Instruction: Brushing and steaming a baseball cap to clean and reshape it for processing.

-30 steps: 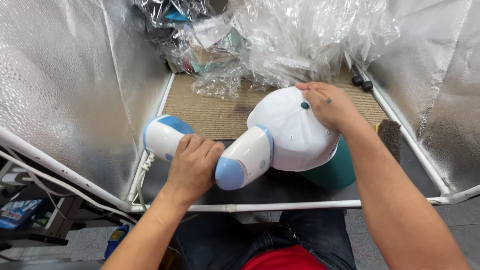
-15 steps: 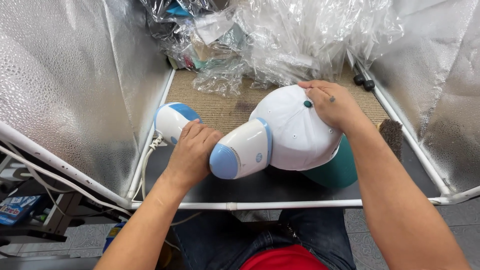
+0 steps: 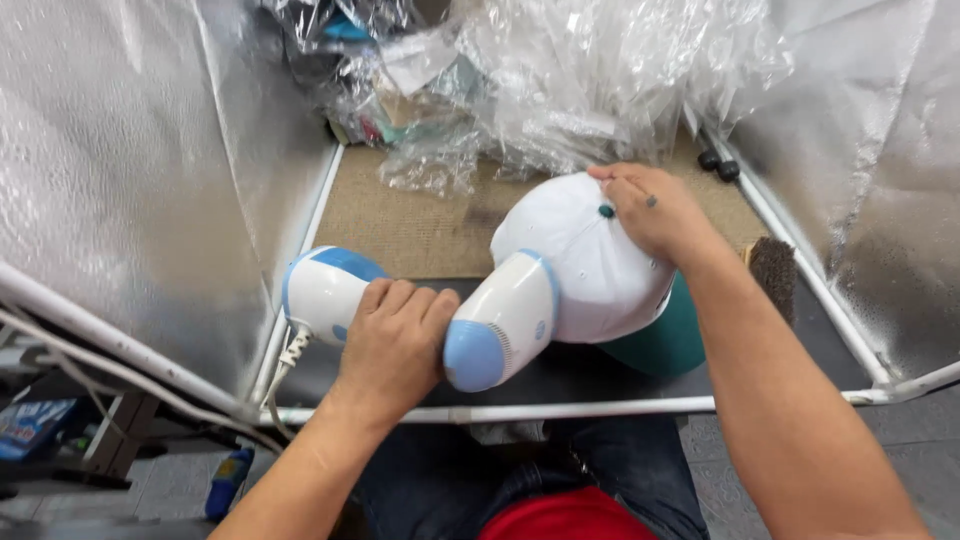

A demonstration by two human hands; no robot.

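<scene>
My left hand (image 3: pixel 392 345) grips a white and blue handheld steamer or dryer (image 3: pixel 500 318), its blue-tipped end toward me and its front against the cap. My right hand (image 3: pixel 655 210) rests on top of a white baseball cap (image 3: pixel 585 260) with a teal brim (image 3: pixel 655 345) and a small teal top button. The cap sits on a dark surface inside a booth walled with silver foil. A white cord (image 3: pixel 290 352) hangs from the tool's rear end.
Crumpled clear plastic bags (image 3: pixel 560 80) pile up at the back on a brown mat (image 3: pixel 420 215). Silver foil walls (image 3: pixel 130 170) stand left and right. A white tube frame (image 3: pixel 600 408) runs along the front edge. A dark brush (image 3: pixel 775 270) lies at the right.
My left hand has shifted the tool slightly along the cap's side. My right hand has stayed on top of the cap.
</scene>
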